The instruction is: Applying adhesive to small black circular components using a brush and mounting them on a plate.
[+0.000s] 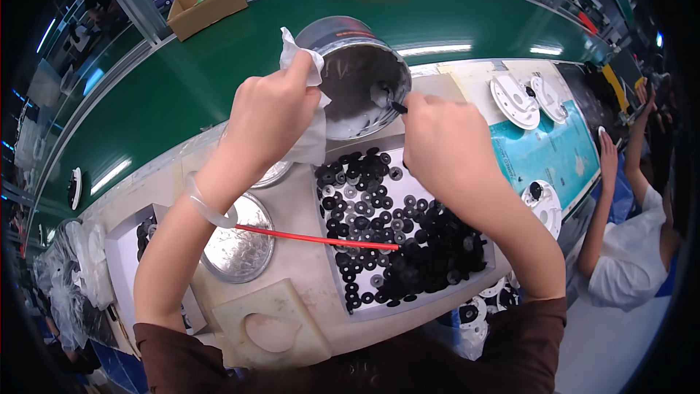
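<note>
A metal can (350,35) is tipped toward me above the far edge of a tray, with pale greasy paste (350,125) smeared inside. My left hand (271,113) is closed on a crumpled white wipe (310,147) at the can's left rim. My right hand (446,135) is closed round a tool with a dark handle (398,107); its pasty end is inside the can, its exact kind unclear. Below both hands, the shallow white tray (408,308) holds many small black rings (430,248). A thin red tube (321,238) reaches from near my left wrist over the tray.
Round metal lid (239,244) and a stone-like block with a hole (299,306) lie left of the tray. White round parts (515,102) sit on and beside a blue mat (543,153). Behind runs a green belt (467,18) with a cardboard box (208,7). Another person (627,248) works at right.
</note>
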Action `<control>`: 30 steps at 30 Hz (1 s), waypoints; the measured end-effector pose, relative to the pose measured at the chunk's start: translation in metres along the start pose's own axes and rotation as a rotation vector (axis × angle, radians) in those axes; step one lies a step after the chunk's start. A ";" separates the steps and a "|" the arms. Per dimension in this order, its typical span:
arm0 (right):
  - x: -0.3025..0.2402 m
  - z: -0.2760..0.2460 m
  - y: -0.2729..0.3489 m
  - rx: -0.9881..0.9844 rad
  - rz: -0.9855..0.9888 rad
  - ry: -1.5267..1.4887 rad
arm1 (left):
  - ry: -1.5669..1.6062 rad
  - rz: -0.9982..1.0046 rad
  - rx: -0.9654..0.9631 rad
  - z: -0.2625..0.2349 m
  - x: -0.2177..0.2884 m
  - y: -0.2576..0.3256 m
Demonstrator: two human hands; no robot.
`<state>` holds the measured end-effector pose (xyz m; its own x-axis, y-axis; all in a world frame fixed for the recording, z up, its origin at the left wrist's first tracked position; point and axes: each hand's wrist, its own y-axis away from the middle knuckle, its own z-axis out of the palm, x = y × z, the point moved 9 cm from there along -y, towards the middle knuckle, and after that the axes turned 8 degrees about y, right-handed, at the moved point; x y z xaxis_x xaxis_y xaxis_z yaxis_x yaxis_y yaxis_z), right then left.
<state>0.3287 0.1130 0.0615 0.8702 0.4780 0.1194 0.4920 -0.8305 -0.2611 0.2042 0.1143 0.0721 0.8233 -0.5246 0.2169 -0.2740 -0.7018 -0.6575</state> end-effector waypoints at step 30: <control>0.013 0.026 0.009 0.151 0.009 -0.004 | -0.037 -0.186 -0.025 0.008 -0.015 -0.004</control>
<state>0.3441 0.1187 0.0361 0.8742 0.4723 0.1124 0.4746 -0.7824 -0.4032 0.1971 0.1288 0.0654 0.8785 -0.3667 0.3061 -0.1272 -0.7972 -0.5901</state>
